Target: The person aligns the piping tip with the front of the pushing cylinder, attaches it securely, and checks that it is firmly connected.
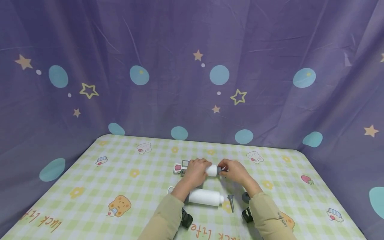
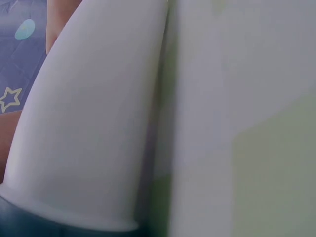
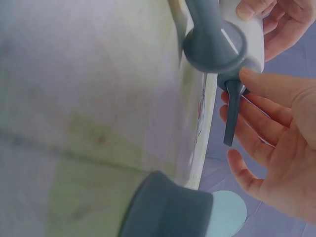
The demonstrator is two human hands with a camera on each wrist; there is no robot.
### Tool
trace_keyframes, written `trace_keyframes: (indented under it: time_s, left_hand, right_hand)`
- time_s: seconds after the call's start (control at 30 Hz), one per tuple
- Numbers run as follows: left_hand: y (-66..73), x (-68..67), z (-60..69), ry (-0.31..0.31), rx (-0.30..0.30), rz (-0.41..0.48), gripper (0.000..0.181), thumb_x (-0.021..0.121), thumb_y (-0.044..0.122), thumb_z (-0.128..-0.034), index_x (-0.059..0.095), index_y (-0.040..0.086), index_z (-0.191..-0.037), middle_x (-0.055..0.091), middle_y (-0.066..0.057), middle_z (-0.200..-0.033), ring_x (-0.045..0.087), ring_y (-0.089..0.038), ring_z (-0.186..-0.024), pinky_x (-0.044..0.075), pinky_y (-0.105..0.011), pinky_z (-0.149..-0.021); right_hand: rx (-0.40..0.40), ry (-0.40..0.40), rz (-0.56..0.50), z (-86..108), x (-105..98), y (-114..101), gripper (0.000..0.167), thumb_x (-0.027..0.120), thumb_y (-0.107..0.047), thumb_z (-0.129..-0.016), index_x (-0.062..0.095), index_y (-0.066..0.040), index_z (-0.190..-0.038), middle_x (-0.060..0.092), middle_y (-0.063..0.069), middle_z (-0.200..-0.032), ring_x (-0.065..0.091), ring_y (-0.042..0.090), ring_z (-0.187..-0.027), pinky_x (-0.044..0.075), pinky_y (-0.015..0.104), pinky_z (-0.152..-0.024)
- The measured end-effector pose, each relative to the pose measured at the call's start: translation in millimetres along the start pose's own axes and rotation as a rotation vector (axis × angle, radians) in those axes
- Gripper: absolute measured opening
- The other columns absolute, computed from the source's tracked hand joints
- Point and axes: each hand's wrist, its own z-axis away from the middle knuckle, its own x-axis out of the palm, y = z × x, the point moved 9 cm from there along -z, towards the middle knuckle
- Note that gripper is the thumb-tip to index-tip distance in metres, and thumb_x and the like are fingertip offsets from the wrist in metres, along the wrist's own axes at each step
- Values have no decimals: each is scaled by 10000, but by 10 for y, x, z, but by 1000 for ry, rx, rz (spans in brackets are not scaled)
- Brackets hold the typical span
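Observation:
In the head view my left hand (image 1: 196, 171) grips a white tube (image 1: 211, 170) lying sideways above the table's middle. At its right end is a grey collar (image 3: 229, 81) with a thin tapered nozzle (image 3: 231, 116). My right hand (image 1: 235, 170) pinches this grey end, thumb on the collar and fingers behind the nozzle in the right wrist view. A second white tube (image 1: 205, 197) lies nearer, beside the left wrist; it fills much of the left wrist view. Next to its narrow end lie a loose grey nozzle (image 1: 230, 202) and a round grey part (image 1: 246, 197).
Beyond my left hand, a white loop (image 1: 177, 168) and a grey frame (image 1: 185, 163) show, partly hidden by the hand. A checked cloth (image 1: 135, 196) covers the table. A purple curtain (image 1: 180, 106) hangs behind its back edge.

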Motion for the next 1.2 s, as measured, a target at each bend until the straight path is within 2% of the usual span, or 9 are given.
trace_keyframes:
  time_s: [0.4,0.77,1.0,1.2]
  left_hand:
    - [18,13,7,-32,-7,-25,403,690,148,-763,620,170,-1159,617,-9,-1136,578,-216,-1001,421,-385,-843]
    - [42,-5,12,-34,-2,-48,426,680,170,-778,597,172,-1195,609,-13,-1162,574,-225,-1028,413,-394,-895]
    - [226,-118,32,1,50,-52,385,682,234,-804,604,179,-1177,606,19,-1149,556,-194,-1061,393,-388,-936]
    - [423,-128,68,12,96,-53,311,668,270,-815,632,196,-1115,626,48,-1067,565,-147,-981,400,-346,-889]
  right_hand:
    - [14,-12,20,7,22,5,207,704,-100,-767,651,-119,-965,665,-6,-895,613,144,-778,481,304,-690]
    - [22,-13,-58,94,-58,28,260,658,-119,-813,627,-63,-1064,647,68,-1057,615,245,-931,490,394,-785]
    - [45,-2,-35,215,-156,79,301,646,-211,-839,607,-67,-1100,634,69,-1074,602,247,-960,476,422,-811]
    - [51,1,-30,328,-214,116,319,638,-183,-845,587,-48,-1130,633,76,-1046,603,236,-922,481,412,-782]
